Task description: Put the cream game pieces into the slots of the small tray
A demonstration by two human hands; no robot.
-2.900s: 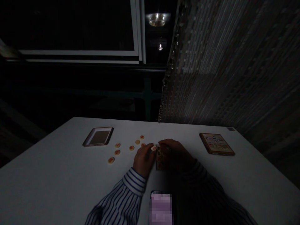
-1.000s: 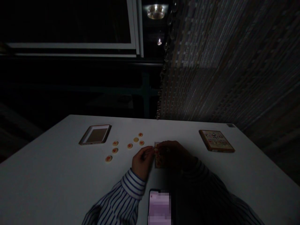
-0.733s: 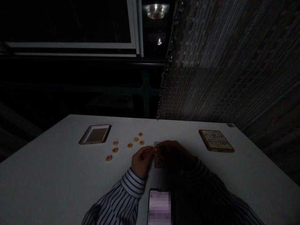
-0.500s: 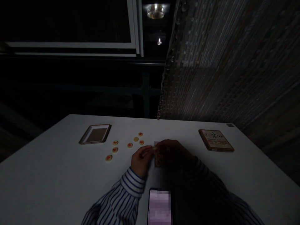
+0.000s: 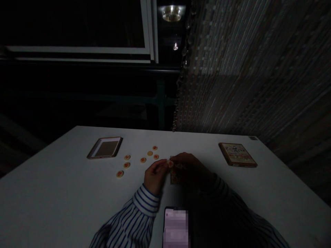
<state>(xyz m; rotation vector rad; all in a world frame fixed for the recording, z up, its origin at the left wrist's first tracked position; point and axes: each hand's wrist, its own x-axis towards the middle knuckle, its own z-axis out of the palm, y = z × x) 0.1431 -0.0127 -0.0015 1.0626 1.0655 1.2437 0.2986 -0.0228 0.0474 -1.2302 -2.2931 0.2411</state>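
The scene is very dark. My left hand pinches a small round cream game piece with a red mark, held just above a small board or tray in the middle of the white table. My right hand lies in shadow beside it, fingers curled over the same board; what it grips is hard to see. Several more round pieces lie loose to the left of my hands.
A shallow box half sits at the back left, a printed box lid at the back right. A lit phone lies at the near edge between my striped sleeves. A bead curtain hangs behind the table.
My left hand has lifted a round piece into sight at its fingertips beside the board. The loose pieces and boxes have not moved.
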